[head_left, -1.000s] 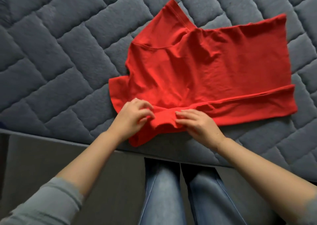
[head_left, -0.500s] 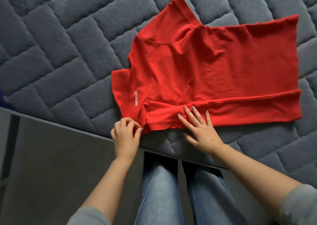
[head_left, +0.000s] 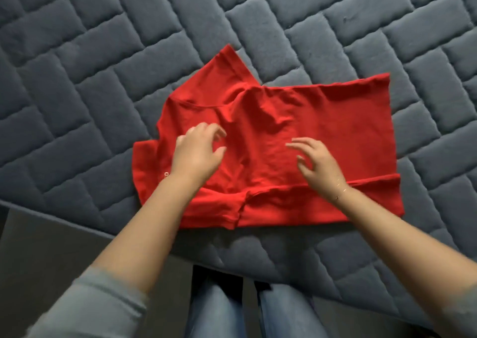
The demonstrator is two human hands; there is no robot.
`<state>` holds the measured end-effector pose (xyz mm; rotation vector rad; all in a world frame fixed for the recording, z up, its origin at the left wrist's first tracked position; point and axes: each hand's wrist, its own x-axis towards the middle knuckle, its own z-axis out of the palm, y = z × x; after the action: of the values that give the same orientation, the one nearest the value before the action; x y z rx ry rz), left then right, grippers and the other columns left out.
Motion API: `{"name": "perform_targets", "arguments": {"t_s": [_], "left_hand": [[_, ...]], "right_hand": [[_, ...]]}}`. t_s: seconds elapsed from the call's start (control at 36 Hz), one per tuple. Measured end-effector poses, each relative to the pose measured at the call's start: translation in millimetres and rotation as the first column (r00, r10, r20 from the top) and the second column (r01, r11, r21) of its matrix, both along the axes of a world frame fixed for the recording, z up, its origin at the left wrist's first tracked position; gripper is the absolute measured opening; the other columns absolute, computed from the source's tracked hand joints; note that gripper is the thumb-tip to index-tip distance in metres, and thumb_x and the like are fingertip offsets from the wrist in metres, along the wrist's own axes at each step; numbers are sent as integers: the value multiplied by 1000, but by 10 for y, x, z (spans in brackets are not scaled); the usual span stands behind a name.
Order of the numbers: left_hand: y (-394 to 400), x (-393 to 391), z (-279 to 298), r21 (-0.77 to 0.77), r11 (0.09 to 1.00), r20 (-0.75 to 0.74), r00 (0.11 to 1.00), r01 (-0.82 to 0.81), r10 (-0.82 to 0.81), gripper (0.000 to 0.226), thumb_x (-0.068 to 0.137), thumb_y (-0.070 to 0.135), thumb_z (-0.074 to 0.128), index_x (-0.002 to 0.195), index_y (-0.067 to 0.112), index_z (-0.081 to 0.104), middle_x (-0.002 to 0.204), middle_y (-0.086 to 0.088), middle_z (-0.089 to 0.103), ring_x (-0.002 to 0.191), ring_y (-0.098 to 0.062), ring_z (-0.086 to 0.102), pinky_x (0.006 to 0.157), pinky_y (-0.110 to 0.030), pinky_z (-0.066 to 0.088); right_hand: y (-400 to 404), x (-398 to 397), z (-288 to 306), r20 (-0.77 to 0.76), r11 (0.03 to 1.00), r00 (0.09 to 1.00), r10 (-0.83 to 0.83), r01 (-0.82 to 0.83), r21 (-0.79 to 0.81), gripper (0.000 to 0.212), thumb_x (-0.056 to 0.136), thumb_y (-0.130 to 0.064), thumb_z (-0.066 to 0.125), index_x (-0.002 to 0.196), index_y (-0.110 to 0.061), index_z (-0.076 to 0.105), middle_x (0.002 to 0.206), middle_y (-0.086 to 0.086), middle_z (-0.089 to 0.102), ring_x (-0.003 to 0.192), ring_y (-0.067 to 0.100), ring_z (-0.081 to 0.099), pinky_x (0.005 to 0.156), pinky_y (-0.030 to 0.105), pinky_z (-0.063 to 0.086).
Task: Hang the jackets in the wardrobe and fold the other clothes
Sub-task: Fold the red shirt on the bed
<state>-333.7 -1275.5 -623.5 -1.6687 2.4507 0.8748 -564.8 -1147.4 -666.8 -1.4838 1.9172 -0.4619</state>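
- red shirt point(head_left: 296, 141) flat on grey quilted mattress point(head_left: 103, 79), frame centre, near edge folded over
- left hand point(head_left: 196, 154) over shirt, fingers loosely spread, gripping nothing
- right hand point(head_left: 320, 164) likewise, fingers spread

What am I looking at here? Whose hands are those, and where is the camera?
The camera sits on a person's head and looks down, so you see what they see. The two hands are their own: the left hand and the right hand. Both reach out over a red shirt with the fingers loose, and neither has a grip on anything. The shirt lies on a grey quilted mattress. Its near edge is already folded over, so it is partly folded. At the bottom you see the person's legs in jeans.
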Motion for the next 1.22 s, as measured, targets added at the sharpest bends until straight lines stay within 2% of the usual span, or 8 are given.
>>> {"name": "perform_targets", "arguments": {"t_s": [0.17, 0.36, 0.5, 0.61, 0.72, 0.81, 1.0, 1.22], "left_hand": [[-568, -1127, -477, -120, 953, 17, 960, 279, -279, 44, 92, 20, 57, 135, 22, 49, 144, -1, 43, 131, -23, 39, 100, -39, 33], [-1043, -1093, -877, 109, 940, 201, 920, 322, -338, 61, 80, 42, 71, 135, 33, 47, 157, 6, 21, 146, -19, 10, 115, -53, 6], [-1085, -1061, -800, -75, 856, 372, 811, 511, -451, 53, 74, 60, 69, 101, 15, 69, 137, -9, 44, 138, -24, 26, 114, -53, 2], [-922, -985, -540, -202, 788, 344, 795, 582, -499, 43, 87, 45, 64, 81, 2, 70, 85, -17, 66, 91, -34, 64, 111, -47, 20], [-551, -742, -137, -207, 804, 333, 813, 558, -478, 41, 78, 41, 42, 77, 7, 64, 76, -17, 66, 73, -34, 65, 90, -44, 34], [-154, -553, 2, -152, 827, 410, 796, 541, -446, 42, 65, 41, 56, 92, 10, 60, 86, -15, 59, 82, -33, 60, 83, -44, 30], [787, -295, -88, 287, 891, 231, 877, 353, -422, 76, 81, 43, 67, 147, 28, 34, 149, 2, 35, 135, -19, 35, 104, -36, 34], [68, 69, -60, -99, 990, -99, 991, -102, 92, 24, 82, -1, 67, 105, 3, 67, 106, -16, 65, 102, -33, 59, 95, -45, 44]], "right_hand": [[-522, -1093, -197, -236, 992, 964, -126, 128, -7, 58, 77, 14, 48, 132, -4, 56, 143, 20, 44, 132, 37, 40, 111, 40, 32], [-747, -1732, -464, -389, 984, 921, -28, 94, 152, 63, 87, -1, 58, 145, -17, 40, 148, 11, 37, 140, 25, 28, 117, 50, 5], [-694, -1850, -483, -558, 992, 828, -59, 110, 58, 27, 84, -13, 62, 111, -10, 62, 106, 18, 57, 112, 37, 45, 114, 43, 10], [-435, -1842, -366, -552, 993, 826, -114, 95, -64, 22, 72, -2, 52, 90, -8, 63, 87, 17, 59, 92, 37, 52, 88, 40, 26], [50, -1782, -197, -469, 982, 868, -164, 97, -163, 27, 61, 0, 46, 84, -8, 59, 79, 16, 54, 79, 35, 52, 77, 41, 28], [409, -1703, -148, -437, 980, 880, -184, 131, -149, 32, 54, 1, 44, 81, -6, 60, 79, 16, 52, 78, 35, 50, 74, 40, 29], [699, -1429, -176, -425, 957, 881, -207, 273, 101, 36, 63, 16, 59, 93, 0, 72, 106, 23, 60, 97, 43, 53, 90, 45, 36], [334, -453, 47, -67, 975, 975, -213, 216, 49, 39, 69, 9, 57, 102, -6, 69, 106, 15, 63, 101, 35, 57, 94, 45, 42]]}}
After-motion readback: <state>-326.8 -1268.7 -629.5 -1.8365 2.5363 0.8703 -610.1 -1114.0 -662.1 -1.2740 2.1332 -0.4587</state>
